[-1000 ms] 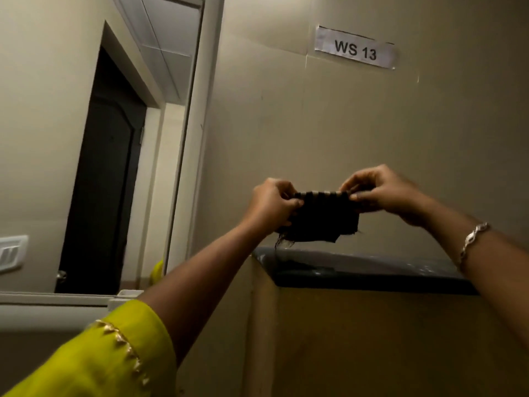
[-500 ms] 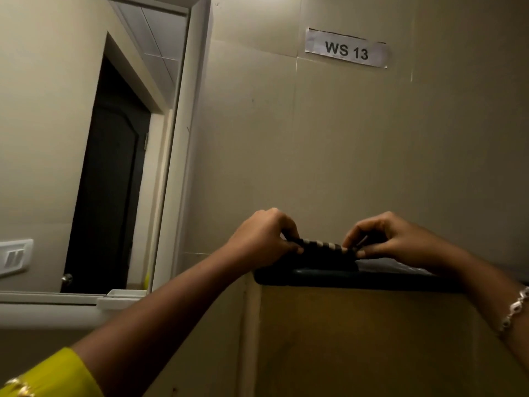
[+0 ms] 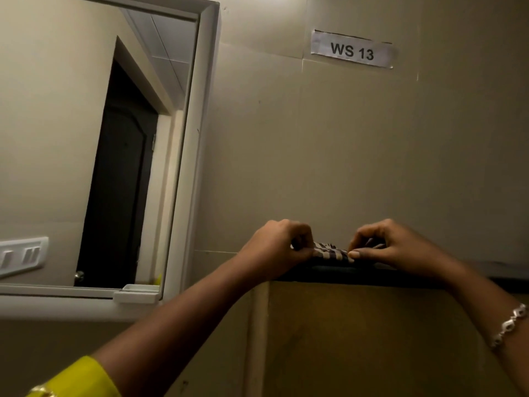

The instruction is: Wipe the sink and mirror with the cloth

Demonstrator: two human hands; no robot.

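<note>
A small dark cloth with pale stripes (image 3: 332, 252) lies folded on the dark top of a tall partition ledge (image 3: 357, 275). My left hand (image 3: 279, 247) pinches its left edge and my right hand (image 3: 392, 246) pinches its right edge, both pressing it flat on the ledge. The mirror (image 3: 94, 144), in a white frame, hangs on the wall to the left and reflects a dark door. The sink is not in view.
A paper label reading WS 13 (image 3: 353, 50) is stuck high on the beige tiled wall. A small white tray (image 3: 137, 295) sits on the mirror's lower shelf. The beige partition face (image 3: 357, 339) fills the lower right.
Both hands lowered the cloth from mid-air onto the ledge top. They now hold it flat there, and the view has tilted slightly.
</note>
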